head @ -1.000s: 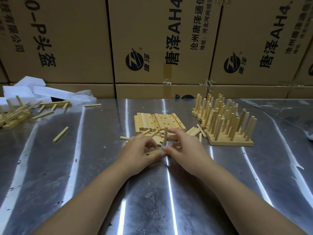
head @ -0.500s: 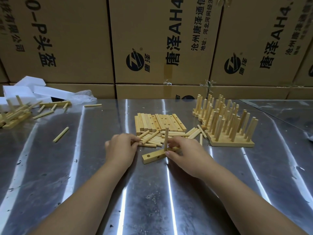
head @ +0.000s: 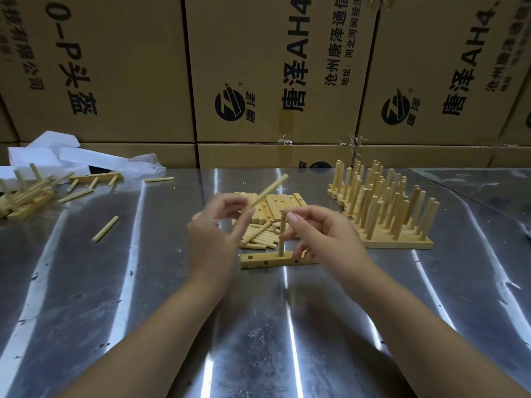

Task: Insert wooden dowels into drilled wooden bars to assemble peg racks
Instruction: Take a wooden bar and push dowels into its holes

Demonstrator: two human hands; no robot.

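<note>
A drilled wooden bar [head: 260, 259] lies on the metal table [head: 143, 282] in front of me, with one dowel [head: 282, 239] standing upright in it. My right hand [head: 321, 237] has its fingers around that upright dowel, thumb near its top. My left hand [head: 215, 228] pinches a loose dowel [head: 268, 191] raised and tilted above the table. Behind the bar lies a heap of loose dowels [head: 258, 239] and a row of drilled bars [head: 273, 205].
Several finished peg racks [head: 385, 208] stand at the right. More racks and stray dowels [head: 26, 193] lie at the far left by white foam blocks [head: 48, 153]; one dowel [head: 105, 228] lies alone. Cardboard boxes [head: 273, 76] wall the back.
My left hand left the pile and rose with a dowel pinched in its fingers. My right hand stayed at the upright dowel in the bar.
</note>
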